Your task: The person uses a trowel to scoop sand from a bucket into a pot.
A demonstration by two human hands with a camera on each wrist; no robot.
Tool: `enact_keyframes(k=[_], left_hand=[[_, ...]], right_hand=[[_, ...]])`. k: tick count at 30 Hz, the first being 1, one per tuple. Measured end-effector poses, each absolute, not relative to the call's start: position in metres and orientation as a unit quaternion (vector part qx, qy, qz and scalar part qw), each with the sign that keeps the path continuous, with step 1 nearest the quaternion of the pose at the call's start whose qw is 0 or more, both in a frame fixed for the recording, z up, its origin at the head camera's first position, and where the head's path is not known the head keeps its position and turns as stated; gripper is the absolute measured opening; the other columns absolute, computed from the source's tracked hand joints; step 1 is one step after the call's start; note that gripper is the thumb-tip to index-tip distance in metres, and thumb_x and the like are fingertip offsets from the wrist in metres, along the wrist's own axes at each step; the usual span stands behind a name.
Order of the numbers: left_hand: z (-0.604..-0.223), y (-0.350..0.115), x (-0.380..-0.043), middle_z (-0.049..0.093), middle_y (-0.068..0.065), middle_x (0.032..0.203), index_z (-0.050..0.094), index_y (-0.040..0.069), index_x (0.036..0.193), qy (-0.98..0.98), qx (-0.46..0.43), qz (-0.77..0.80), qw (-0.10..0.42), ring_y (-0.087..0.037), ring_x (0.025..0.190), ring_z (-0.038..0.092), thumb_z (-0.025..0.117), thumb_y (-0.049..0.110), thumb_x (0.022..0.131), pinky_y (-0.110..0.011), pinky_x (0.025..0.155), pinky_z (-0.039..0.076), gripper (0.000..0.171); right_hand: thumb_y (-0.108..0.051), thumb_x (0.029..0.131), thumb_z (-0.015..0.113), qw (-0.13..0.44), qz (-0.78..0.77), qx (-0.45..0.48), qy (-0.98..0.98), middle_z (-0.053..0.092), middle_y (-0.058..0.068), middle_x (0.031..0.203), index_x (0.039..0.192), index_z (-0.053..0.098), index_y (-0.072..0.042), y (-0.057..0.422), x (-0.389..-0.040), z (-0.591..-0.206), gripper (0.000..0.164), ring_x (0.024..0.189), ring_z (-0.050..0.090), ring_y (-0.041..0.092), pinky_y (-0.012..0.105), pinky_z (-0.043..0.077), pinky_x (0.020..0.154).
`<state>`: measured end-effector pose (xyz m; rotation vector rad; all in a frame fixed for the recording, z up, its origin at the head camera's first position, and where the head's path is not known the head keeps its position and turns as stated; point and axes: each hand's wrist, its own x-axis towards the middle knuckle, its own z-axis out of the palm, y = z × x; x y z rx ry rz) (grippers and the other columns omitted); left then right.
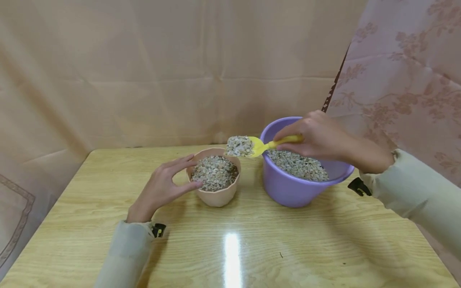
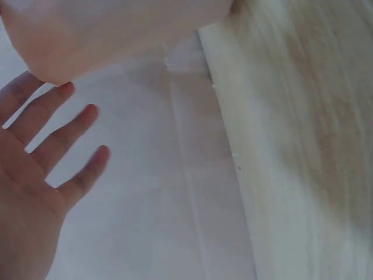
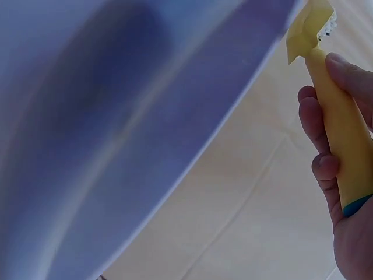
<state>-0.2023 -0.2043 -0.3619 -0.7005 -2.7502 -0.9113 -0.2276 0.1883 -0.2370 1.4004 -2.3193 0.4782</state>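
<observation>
My right hand [image 1: 317,134] grips the handle of a yellow scoop [image 1: 257,147], which carries a heap of pale gravel [image 1: 239,146]. The scoop's blade hangs between the two containers, its tip by the right rim of a pale pink pot [image 1: 216,197]. Gravel [image 1: 216,172] fills that pot most of the way, with a browner patch at its right. My left hand [image 1: 163,186] rests at the pot's left rim, thumb and fingers spread; in the left wrist view the fingers [image 2: 67,137] look fairly straight. Under my right hand stands a purple basin [image 1: 295,192] holding more gravel [image 1: 299,164].
Both containers stand on a light wood-grain table [image 1: 201,248]. Behind it hangs a beige curtain [image 1: 173,80], and a pink floral cloth [image 1: 407,80] hangs at the right. A few dark specks lie near the table's front.
</observation>
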Motion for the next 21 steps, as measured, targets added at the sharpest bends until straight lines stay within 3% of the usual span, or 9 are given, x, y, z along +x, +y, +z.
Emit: enact_keyframes(k=[1, 6, 21], left_hand=[[-0.363, -0.205, -0.202, 0.051, 0.008, 0.148, 0.069, 0.024, 0.128, -0.917, -0.236, -0.309, 0.089, -0.031, 0.134, 0.048, 0.078, 0.057, 0.079, -0.061, 0.106, 0.036, 0.059], [-0.367, -0.207, -0.201, 0.056, 0.006, 0.143, 0.073, 0.021, 0.121, -0.906, -0.244, -0.324, 0.12, -0.032, 0.131, 0.051, 0.085, 0.05, 0.075, -0.061, 0.105, 0.037, 0.056], [-0.367, -0.205, -0.201, 0.058, -0.005, 0.141, 0.073, 0.016, 0.122, -0.902, -0.267, -0.311, 0.135, -0.037, 0.127, 0.054, 0.087, 0.05, 0.071, -0.063, 0.103, 0.036, 0.063]], right_hand=[[-0.016, 0.077, 0.085, 0.188, 0.166, 0.495, -0.832, 0.07, -0.014, 0.07, 0.093, 0.08, -0.017, 0.186, -0.227, -0.237, 0.017, 0.045, 0.039, -0.007, 0.019, 0.032, 0.042], [-0.019, 0.079, 0.084, 0.175, 0.147, 0.493, -0.839, 0.07, -0.014, 0.072, 0.092, 0.08, -0.018, 0.174, -0.224, -0.237, 0.014, 0.047, 0.04, -0.005, 0.022, 0.037, 0.045], [-0.02, 0.082, 0.082, 0.126, 0.106, 0.479, -0.862, 0.075, -0.007, 0.084, 0.09, 0.079, -0.018, 0.16, -0.224, -0.236, 0.008, 0.061, 0.06, 0.007, 0.034, 0.05, 0.058]])
